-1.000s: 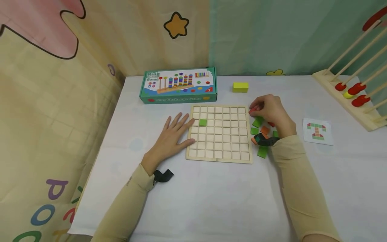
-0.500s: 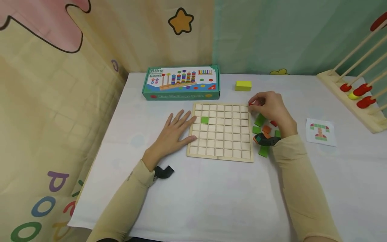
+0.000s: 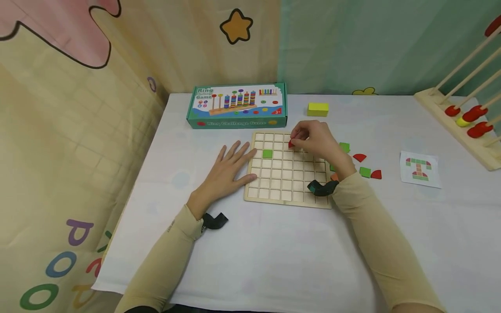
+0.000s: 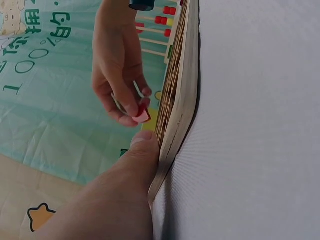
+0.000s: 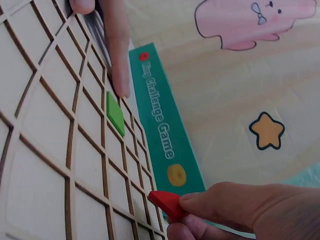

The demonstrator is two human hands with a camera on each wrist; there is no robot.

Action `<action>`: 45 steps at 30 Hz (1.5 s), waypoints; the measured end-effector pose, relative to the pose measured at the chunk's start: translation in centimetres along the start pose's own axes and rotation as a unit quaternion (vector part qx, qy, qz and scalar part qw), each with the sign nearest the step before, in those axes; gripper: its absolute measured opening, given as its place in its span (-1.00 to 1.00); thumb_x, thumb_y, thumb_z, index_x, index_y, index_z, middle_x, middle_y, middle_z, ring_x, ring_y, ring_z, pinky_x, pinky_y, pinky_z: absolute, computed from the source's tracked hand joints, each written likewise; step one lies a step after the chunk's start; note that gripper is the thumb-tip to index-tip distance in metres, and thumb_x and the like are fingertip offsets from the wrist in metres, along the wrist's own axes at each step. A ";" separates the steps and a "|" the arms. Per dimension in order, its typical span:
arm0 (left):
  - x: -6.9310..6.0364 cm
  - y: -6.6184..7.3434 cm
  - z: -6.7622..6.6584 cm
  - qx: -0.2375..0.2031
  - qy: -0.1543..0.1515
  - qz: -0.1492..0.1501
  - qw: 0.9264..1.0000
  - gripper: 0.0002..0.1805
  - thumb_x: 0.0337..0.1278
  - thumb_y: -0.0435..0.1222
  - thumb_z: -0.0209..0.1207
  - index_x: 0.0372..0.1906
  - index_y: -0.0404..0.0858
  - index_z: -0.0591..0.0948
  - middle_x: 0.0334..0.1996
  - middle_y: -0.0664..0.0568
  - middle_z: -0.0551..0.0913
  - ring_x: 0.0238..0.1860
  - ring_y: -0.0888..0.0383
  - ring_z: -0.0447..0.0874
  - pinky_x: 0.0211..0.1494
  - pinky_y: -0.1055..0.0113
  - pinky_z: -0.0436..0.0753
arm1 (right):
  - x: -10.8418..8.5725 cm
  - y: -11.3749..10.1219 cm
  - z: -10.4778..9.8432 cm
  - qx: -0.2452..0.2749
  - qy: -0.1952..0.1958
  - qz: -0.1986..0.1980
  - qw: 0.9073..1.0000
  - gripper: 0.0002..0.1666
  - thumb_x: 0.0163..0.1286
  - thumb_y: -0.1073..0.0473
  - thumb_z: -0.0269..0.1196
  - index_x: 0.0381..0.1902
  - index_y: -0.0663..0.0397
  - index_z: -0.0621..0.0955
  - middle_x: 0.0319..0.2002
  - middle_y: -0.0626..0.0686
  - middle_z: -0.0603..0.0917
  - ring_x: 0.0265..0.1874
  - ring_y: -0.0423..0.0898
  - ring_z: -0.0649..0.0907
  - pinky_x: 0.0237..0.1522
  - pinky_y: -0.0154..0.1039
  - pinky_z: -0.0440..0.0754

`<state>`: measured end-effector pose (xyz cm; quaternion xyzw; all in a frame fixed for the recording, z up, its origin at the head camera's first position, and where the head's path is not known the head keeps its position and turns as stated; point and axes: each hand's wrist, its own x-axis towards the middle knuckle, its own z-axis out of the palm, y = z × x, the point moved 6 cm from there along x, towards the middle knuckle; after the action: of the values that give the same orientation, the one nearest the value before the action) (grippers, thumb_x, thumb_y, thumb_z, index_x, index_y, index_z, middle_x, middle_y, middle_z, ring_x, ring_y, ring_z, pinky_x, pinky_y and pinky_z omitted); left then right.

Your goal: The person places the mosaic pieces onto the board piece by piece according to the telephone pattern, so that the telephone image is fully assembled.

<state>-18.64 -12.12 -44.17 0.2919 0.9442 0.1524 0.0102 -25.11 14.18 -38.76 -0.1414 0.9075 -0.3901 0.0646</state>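
A wooden grid board (image 3: 287, 171) lies flat on the white table, with one green square tile (image 3: 268, 154) set in a cell toward its upper left. My left hand (image 3: 223, 176) rests at the board's left edge, fingers straight and spread, its fingertips and thumb touching the rim. Over the upper part of the grid, my right hand (image 3: 318, 140) pinches a red quarter-circle tile (image 5: 169, 203) between thumb and fingers. In the left wrist view this tile is held above the board's surface. The cells beneath the right hand are partly hidden.
Loose tiles, such as a red quarter-circle (image 3: 359, 158) and a green square (image 3: 365, 172), lie right of the board. Farther right is a pattern card (image 3: 420, 168). Behind stand a game box (image 3: 238, 106), a yellow block (image 3: 318, 109) and a wooden peg rack (image 3: 455, 128).
My right hand has moved left from beside the board to above its upper cells, carrying the red tile. More loose tiles are uncovered. The left hand stays at the board's edge.
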 end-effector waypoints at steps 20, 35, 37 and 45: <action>0.0 -0.1 0.1 0.007 -0.003 -0.003 1.000 -0.12 0.47 0.29 0.04 0.72 0.08 0.11 0.74 0.08 -0.01 0.75 -0.05 -0.23 0.74 -0.17 -0.28 | 2.9 -2.9 5.0 0.009 0.000 -0.027 1.000 -0.90 0.45 0.23 0.41 -0.17 0.13 0.82 -0.18 0.11 0.84 -0.18 0.02 0.76 -0.02 -0.05 0.71; 0.1 -0.2 0.3 0.013 -0.010 -0.005 1.000 -0.12 0.47 0.31 0.02 0.72 0.10 0.09 0.74 0.08 -0.02 0.75 -0.04 -0.24 0.75 -0.15 -0.29 | 1.1 -2.9 4.1 -0.046 -0.012 -0.076 0.996 -0.74 0.49 0.26 0.35 0.08 0.14 0.80 -0.06 0.14 0.76 -0.13 0.05 0.71 -0.07 -0.05 0.69; 0.1 -0.2 0.3 0.011 -0.010 -0.006 1.000 -0.12 0.48 0.30 0.02 0.72 0.10 0.10 0.74 0.08 -0.02 0.75 -0.04 -0.24 0.75 -0.15 -0.29 | 0.7 -2.7 3.4 -0.043 -0.007 -0.075 0.996 -0.74 0.49 0.26 0.34 0.07 0.15 0.80 -0.04 0.16 0.77 -0.12 0.07 0.73 -0.08 -0.01 0.70; 0.1 -0.1 0.2 0.001 -0.001 0.001 1.000 -0.12 0.46 0.28 0.07 0.71 0.06 0.13 0.73 0.05 0.00 0.75 -0.07 -0.22 0.75 -0.16 -0.28 | -1.4 -0.5 -0.4 -0.045 0.018 -0.067 0.997 -0.76 0.49 0.27 0.33 0.03 0.19 0.80 -0.02 0.21 0.79 -0.15 0.13 0.75 -0.08 0.06 0.72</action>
<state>-18.80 -12.09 -44.38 0.2926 0.9442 0.1509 0.0102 -23.75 14.57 -38.06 -0.1975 0.9138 -0.3546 0.0153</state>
